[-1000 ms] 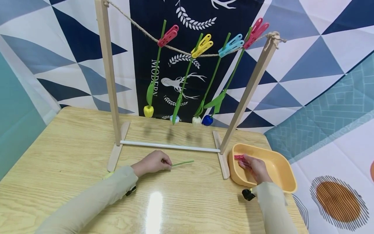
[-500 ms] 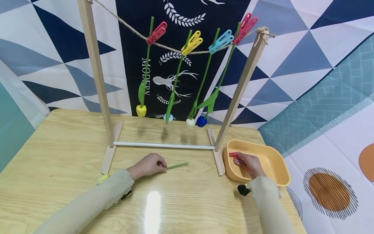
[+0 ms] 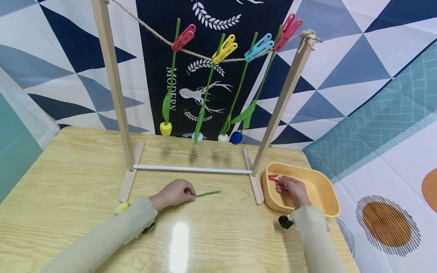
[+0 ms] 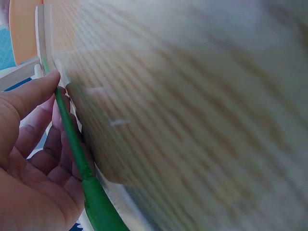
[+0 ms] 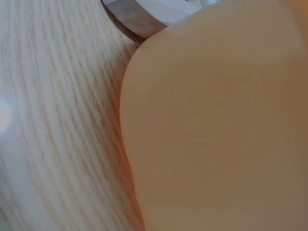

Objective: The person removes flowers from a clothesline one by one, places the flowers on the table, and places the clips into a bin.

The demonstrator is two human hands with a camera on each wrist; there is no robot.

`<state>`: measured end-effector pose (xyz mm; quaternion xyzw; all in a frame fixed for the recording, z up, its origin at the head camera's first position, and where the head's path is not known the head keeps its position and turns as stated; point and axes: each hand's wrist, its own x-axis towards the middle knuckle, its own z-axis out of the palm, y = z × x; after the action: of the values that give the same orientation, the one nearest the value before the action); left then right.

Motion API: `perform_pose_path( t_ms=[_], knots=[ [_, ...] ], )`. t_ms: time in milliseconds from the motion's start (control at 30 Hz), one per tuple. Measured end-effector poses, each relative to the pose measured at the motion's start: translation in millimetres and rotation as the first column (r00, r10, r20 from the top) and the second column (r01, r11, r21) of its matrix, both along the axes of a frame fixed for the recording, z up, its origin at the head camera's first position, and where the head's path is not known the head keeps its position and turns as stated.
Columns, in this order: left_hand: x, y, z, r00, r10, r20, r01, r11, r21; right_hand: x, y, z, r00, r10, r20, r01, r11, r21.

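Green stem: the stem [image 3: 207, 193] lies flat on the table [image 3: 68, 178], its free end pointing away from the left hand [image 3: 175, 192] toward the tub side; its long axis runs nearly parallel to the white bar [image 3: 192, 169] beyond it.
Left hand: fingers curled around the near end of the stem; in the wrist view the thumb [image 4: 33, 94] presses on the stem [image 4: 72, 139] where it runs through the palm.
Flower head: a yellow bit [image 3: 121, 207] shows behind the left sleeve, on the wrist side of that hand; whether it joins the stem cannot be told.
Right hand: the right hand [image 3: 290, 189] reaches into the tub [image 3: 327, 193], fingertips pinching a red peg [image 3: 273, 177] at the tub's far left corner.
Nearer hand: the left hand alone is on the stem; the right is well apart, past the frame foot [image 3: 254, 182].
Rope: the rope [image 3: 205, 58] hangs above and beyond both hands, with four pegs each holding a hanging flower.
Right wrist view: only tub wall [image 5: 216, 125] and table, no fingers visible.
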<state>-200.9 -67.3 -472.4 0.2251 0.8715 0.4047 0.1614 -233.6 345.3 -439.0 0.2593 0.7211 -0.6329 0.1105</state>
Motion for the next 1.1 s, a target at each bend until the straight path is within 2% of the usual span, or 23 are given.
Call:
perform_pose_path(
  t_ms=[233, 433, 567, 833, 1033, 1100],
  knots=[
    [1.1, -1, 1.4, 1.000, 0.004, -0.021, -0.004, 1.000, -0.007, 3.8, -1, 7.7, 1.000, -0.001, -0.009, 0.001, 0.998, 0.062],
    [1.8, -4, 6.2, 1.000, 0.018, -0.024, -0.019, 1.000, -0.012, 5.6, -8, 17.7, 0.997, 0.008, -0.078, -0.001, 0.996, 0.084],
    [1.5, -8, 14.0, 0.998, 0.050, -0.022, -0.051, 0.999, -0.010, 7.7, -17, 29.7, 0.992, 0.051, -0.119, -0.038, 0.994, 0.107],
    [-1.9, -28, 45.1, 0.990, 0.123, -0.062, -0.123, 0.992, -0.002, 9.8, -43, 59.1, 0.963, 0.178, -0.203, -0.153, 0.979, 0.134],
    [-5.0, -42, 72.8, 0.970, 0.209, -0.126, -0.207, 0.978, 0.033, 11.4, -66, 77.3, 0.937, 0.214, -0.275, -0.186, 0.975, 0.125],
    [-7.1, -47, 81.0, 0.960, 0.231, -0.159, -0.225, 0.973, 0.056, 12.6, -74, 82.9, 0.929, 0.240, -0.281, -0.204, 0.967, 0.151]
  ],
)
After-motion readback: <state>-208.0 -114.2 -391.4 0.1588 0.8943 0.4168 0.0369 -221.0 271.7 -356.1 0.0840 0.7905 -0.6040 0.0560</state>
